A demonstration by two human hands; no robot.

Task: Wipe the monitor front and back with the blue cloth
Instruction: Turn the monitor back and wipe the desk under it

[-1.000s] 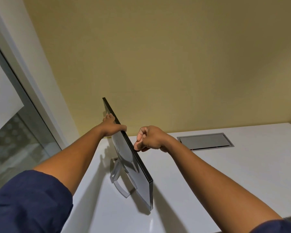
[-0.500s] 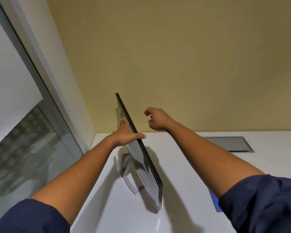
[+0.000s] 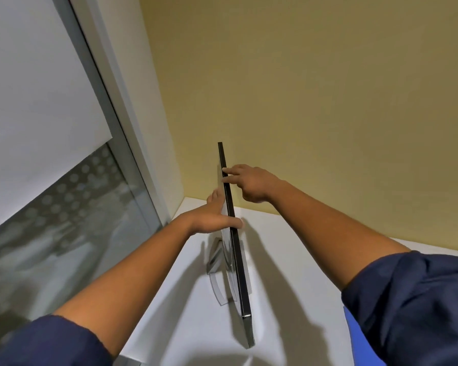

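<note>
- The monitor [image 3: 234, 241] stands on the white desk [image 3: 175, 299], near the desk's far left corner where the yellow wall [image 3: 315, 101] meets the window frame [image 3: 122, 107]. It is seen almost edge-on, so its dark top edge runs as a thin strip away from the camera.
- Its clear stand [image 3: 217, 270] rests on the desk on the monitor's left side.
- The left hand [image 3: 212, 219] lies against the monitor's left face. The fingers are straight and point away along the panel, while the thumb hooks over the top edge, so the panel sits between thumb and fingers.
- The right hand [image 3: 251, 184] reaches in from the right, farther along the top edge. Its forefinger is stretched out with the tip touching the dark edge; the other fingers curl loosely under the palm and hold nothing.
- The blue cloth [image 3: 360, 339] lies on the desk at the near right, well apart from the monitor. Only a strip of it shows, beside and under the dark blue right sleeve [image 3: 413, 307]. Neither hand touches it.
</note>
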